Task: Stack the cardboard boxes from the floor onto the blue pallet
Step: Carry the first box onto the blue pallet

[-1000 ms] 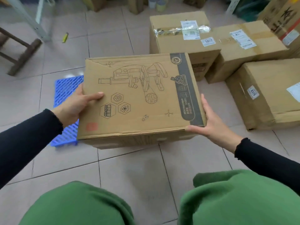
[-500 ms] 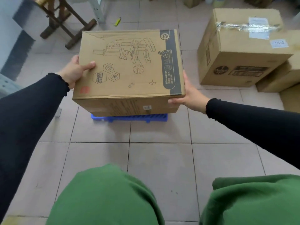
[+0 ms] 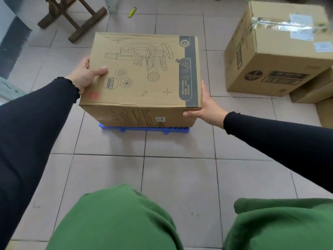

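Observation:
A brown cardboard box (image 3: 144, 73) with a microscope drawing on its top sits over the blue pallet (image 3: 144, 129), which shows only as a thin strip under the box's front edge. Whether the box rests on the pallet or hovers just above it I cannot tell. My left hand (image 3: 83, 76) grips the box's left side with the thumb on top. My right hand (image 3: 205, 105) holds the right front corner, fingers under the edge. A taller taped cardboard box (image 3: 273, 49) stands on the floor to the right.
More cardboard boxes (image 3: 313, 89) sit at the far right edge. A wooden stand (image 3: 72, 17) stands at the back left, a small yellow object (image 3: 132, 12) lies on the tiles beyond it. My green-clad knees (image 3: 115, 219) fill the bottom.
I carried the microscope box from the right, beside the other boxes, leftward over the blue pallet and lowered it. Both hands kept their grip.

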`<state>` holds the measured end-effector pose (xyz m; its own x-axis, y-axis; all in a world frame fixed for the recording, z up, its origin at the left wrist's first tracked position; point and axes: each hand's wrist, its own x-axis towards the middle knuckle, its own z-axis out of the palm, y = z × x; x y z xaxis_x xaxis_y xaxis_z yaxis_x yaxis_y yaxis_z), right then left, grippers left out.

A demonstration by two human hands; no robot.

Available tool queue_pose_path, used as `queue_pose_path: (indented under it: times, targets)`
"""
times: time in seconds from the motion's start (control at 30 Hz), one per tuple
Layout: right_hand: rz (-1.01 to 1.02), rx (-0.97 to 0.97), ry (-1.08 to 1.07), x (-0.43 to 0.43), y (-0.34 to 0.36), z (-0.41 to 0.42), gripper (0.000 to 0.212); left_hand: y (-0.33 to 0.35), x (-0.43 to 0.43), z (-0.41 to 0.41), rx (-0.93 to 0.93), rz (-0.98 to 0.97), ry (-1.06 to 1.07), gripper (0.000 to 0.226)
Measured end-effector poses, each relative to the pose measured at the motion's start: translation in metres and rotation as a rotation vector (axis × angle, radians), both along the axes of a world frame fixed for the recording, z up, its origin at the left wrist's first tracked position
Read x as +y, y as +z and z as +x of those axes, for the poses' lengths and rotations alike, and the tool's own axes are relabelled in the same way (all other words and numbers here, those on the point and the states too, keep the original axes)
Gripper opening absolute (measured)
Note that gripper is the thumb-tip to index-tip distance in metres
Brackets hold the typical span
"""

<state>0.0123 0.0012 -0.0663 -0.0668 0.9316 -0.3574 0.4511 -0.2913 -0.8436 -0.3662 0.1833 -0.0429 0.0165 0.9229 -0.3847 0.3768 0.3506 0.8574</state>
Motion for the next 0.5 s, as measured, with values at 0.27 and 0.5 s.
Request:
queue_pose_path:
  times: [0.27, 0.5]
  targets:
    - [-0.003, -0.023, -0.019, 0.008, -0.010, 0.002, 0.142, 0.001, 0.007, 0.001, 0.086, 0.015, -0.038, 0.075]
    - [-0.024, -0.261, 0.071, 0.005, 0.003, 0.017, 0.128, 0.024, 0.012, 0.026, 0.669, 0.276, -0.184, 0.085]
